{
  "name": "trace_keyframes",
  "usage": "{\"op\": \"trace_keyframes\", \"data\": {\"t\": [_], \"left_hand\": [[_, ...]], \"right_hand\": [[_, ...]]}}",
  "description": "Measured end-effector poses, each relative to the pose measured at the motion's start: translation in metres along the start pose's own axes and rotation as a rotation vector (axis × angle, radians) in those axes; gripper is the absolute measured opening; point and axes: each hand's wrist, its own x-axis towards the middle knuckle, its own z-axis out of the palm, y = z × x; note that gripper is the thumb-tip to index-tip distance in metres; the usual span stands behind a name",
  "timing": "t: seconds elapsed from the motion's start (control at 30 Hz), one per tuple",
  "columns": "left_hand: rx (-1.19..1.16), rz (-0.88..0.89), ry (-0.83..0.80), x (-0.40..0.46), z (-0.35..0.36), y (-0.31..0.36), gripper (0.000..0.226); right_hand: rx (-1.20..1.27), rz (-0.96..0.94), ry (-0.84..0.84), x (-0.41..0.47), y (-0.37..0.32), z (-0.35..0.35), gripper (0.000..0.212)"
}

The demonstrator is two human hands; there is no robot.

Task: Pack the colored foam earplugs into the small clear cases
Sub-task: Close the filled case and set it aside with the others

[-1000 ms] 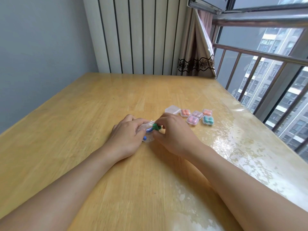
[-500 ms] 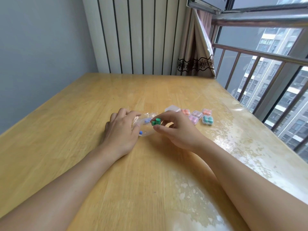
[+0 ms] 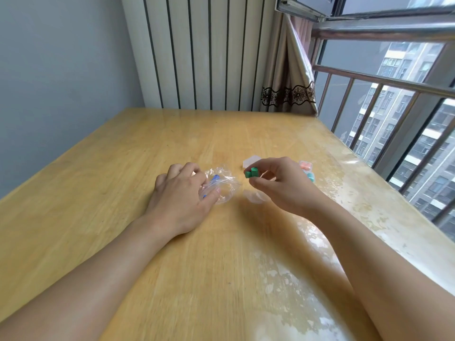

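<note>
My right hand (image 3: 280,185) pinches two green earplugs (image 3: 251,173) between thumb and forefinger, lifted a little above the wooden table (image 3: 172,242). My left hand (image 3: 181,193) rests on a crumpled clear plastic bag (image 3: 222,184) and holds its edge; blue earplugs (image 3: 215,178) show inside the bag. A small clear case (image 3: 251,160) lies just behind my right hand. Cases with orange earplugs (image 3: 306,165) and teal earplugs (image 3: 310,176) peek out beyond my right hand, partly hidden by it. Another clear piece (image 3: 254,196) lies under my right hand.
The table's right edge runs along a window with a metal railing (image 3: 384,80). A curtain (image 3: 288,77) hangs at the far right corner, and a striped white panel (image 3: 204,52) stands behind the table.
My right hand has drawn the green earplugs out of the bag and moved them right, away from my left hand. The left hand stays on the bag.
</note>
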Motion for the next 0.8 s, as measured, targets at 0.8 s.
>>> {"op": "trace_keyframes", "data": {"t": [0.8], "left_hand": [[-0.331, 0.352, -0.029, -0.003, 0.005, 0.008, 0.045]], "right_hand": [[-0.074, 0.107, 0.049, 0.001, 0.016, -0.007, 0.028]]}}
